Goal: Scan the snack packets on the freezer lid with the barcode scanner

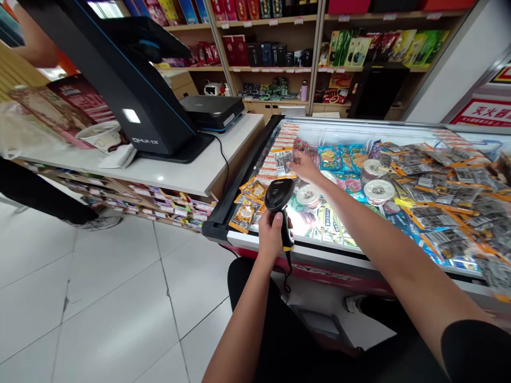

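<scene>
My left hand is wrapped round the grip of a black barcode scanner with a yellow band, its head pointing at the glass-topped display case. A black cord hangs below the scanner. My right hand reaches far across the glass with fingers stretched out flat, resting on small snack packets near the case's left end. Orange packets lie just beside the scanner head.
A white counter at left carries a black till screen, a flat black device and a paper bowl. Another person's leg and shoe stand at far left. Stocked shelves line the back wall. White tiled floor lies below.
</scene>
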`<state>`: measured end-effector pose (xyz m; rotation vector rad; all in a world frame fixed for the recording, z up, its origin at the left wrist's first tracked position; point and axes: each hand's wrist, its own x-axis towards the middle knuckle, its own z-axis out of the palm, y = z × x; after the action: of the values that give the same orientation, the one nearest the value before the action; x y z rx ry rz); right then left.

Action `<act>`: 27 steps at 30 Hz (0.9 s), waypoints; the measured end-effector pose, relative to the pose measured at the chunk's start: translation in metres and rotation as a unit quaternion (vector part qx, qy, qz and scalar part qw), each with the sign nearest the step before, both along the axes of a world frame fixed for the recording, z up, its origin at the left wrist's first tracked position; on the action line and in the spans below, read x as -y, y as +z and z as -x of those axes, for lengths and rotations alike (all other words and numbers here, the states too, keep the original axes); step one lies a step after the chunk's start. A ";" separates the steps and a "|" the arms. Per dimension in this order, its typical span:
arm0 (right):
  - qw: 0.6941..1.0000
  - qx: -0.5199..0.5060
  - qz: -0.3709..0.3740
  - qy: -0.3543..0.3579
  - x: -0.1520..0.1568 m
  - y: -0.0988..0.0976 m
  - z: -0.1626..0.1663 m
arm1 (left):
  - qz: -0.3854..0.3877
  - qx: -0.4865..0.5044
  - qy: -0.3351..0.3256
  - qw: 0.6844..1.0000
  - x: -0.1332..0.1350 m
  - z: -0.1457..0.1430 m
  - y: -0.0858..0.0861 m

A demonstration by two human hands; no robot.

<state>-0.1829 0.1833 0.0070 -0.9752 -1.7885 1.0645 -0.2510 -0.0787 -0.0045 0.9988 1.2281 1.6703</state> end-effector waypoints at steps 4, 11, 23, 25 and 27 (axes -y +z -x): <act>0.995 -0.087 0.030 -0.023 -0.008 0.008 -0.052 | 0.001 -0.086 0.028 0.996 -0.013 -0.011 0.002; 0.996 -0.077 -0.023 -0.032 -0.006 0.008 -0.112 | -0.022 -0.101 -0.011 0.995 -0.035 -0.049 0.019; 0.995 -0.023 -0.075 -0.056 0.007 -0.004 -0.134 | -0.029 -0.084 -0.035 0.995 -0.035 -0.071 0.039; 0.995 -0.025 -0.081 -0.055 0.008 -0.004 -0.135 | -0.030 -0.075 -0.039 0.996 -0.034 -0.071 0.039; 0.995 -0.022 -0.080 -0.056 0.007 -0.002 -0.138 | -0.035 -0.072 -0.040 0.996 -0.033 -0.069 0.037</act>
<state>-0.0447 0.1764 0.0053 -0.9344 -1.7329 0.8523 -0.1824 -0.0453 0.0323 1.2137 1.2125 1.6120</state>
